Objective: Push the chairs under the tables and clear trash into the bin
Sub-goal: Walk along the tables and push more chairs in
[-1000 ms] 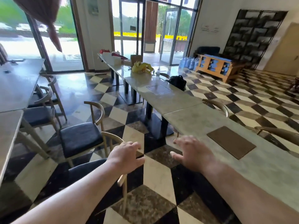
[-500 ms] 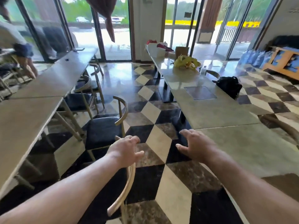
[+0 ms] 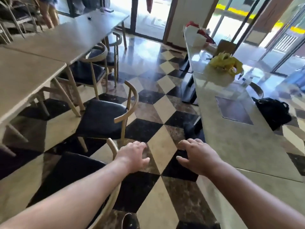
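A wooden chair with a dark seat [image 3: 69, 171] stands pulled out from the left table [image 3: 24, 76], right under my left arm. My left hand [image 3: 133, 156] hovers just past the chair's curved backrest, fingers apart, holding nothing. My right hand [image 3: 196, 157] is open too, held over the aisle beside the edge of the right table [image 3: 239, 146]. A second chair [image 3: 105, 116] sits ahead, also out from the left table. Yellow crumpled trash [image 3: 226, 63] lies on the right table farther on, with red and white items [image 3: 199, 35] behind it.
More chairs [image 3: 97, 63] are tucked along the left table. A black bag [image 3: 274, 111] rests on a chair beyond the right table. A person's legs [image 3: 47, 14] show at the far left. A checkered floor aisle [image 3: 156, 103] runs between the tables toward glass doors.
The view has swung left and moved forward along the aisle. Both hands stay raised and open; my left hand is now past the near chair's backrest.
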`<state>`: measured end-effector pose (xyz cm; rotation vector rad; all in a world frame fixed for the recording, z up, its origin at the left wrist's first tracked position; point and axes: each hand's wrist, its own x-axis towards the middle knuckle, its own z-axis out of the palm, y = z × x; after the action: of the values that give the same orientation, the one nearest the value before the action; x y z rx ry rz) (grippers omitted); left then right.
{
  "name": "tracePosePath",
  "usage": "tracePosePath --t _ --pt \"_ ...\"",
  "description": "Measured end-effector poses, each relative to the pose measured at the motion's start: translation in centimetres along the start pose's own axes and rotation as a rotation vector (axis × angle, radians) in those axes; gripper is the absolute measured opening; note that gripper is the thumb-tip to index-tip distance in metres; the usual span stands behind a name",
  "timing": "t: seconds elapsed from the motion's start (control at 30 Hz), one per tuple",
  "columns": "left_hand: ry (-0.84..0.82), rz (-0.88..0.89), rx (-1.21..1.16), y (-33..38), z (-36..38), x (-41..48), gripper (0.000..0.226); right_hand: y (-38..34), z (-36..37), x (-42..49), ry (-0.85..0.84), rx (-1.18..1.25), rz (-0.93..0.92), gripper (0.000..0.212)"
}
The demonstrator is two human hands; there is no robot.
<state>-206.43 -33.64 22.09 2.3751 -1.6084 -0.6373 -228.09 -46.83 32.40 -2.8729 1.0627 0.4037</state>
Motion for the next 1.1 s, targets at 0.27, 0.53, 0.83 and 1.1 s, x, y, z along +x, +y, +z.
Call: tracePosePath --t 0.27,0.53,0.83,1.1 --pt "0.027 -0.293 -0.166 -5.7 1.8 2.9 0.053 -3.7 -1.0 14.1 -0.103 -0.172 -0.299 0.059" --pt "0.076 -0.778 -0.358 -12.3 8.1 -4.1 0.052 -15.7 4.2 23.6 -0.311 -0.273 -0.756 0.064" --pt "-0.045 -1.160 -0.566 -6.9 18.3 -6.5 0.079 -19.6 15.6 29.9 -0.512 -0.520 -1.289 0.082" --pt "-0.075 -1.303 -0.264 -7.3 21.4 -6.2 0.040 -20.6 22.8 30.1 -0.372 -0.761 -1.569 0.050"
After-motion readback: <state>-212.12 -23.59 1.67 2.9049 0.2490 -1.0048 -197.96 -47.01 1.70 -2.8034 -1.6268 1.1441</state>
